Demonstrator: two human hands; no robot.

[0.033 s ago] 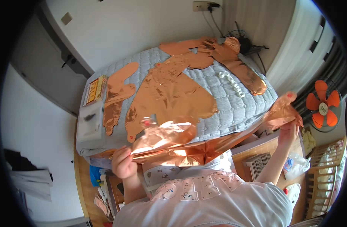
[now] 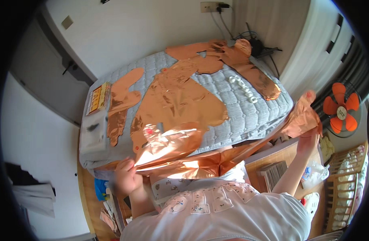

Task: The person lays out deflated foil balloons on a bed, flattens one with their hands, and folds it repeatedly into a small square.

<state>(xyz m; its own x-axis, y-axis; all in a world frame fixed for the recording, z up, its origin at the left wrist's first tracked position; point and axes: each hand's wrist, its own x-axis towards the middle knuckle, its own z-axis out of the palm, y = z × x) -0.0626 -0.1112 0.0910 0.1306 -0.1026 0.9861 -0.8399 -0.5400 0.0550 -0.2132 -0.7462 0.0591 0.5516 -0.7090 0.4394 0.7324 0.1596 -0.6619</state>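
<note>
A flat, uninflated copper-coloured foil balloon (image 2: 192, 166) is stretched across in front of my body, shiny and creased. My left hand (image 2: 129, 176) grips its left end with closed fingers and is slightly blurred. On the right, my right hand (image 2: 309, 140) holds the other end, whose rounded tip (image 2: 309, 96) with a reddish spot sticks up above my fingers. Beyond it, a large flat copper foil balloon (image 2: 180, 98) lies on the grey quilted mattress (image 2: 236, 124). A smaller curved foil piece (image 2: 122, 96) lies left of it, another long one (image 2: 252, 70) at the far right.
White ribbon-like rings (image 2: 242, 89) lie on the mattress, with a yellow packet (image 2: 99, 97) and a clear plastic bag (image 2: 95, 134) on its left side. An orange-bladed fan (image 2: 341, 108) and a wooden crib (image 2: 345, 184) stand to the right. Cables (image 2: 252, 40) sit in the far corner.
The view has shifted slightly. My left hand has moved a little and blurs, and the foil near it has bulged differently. Both hands keep their hold.
</note>
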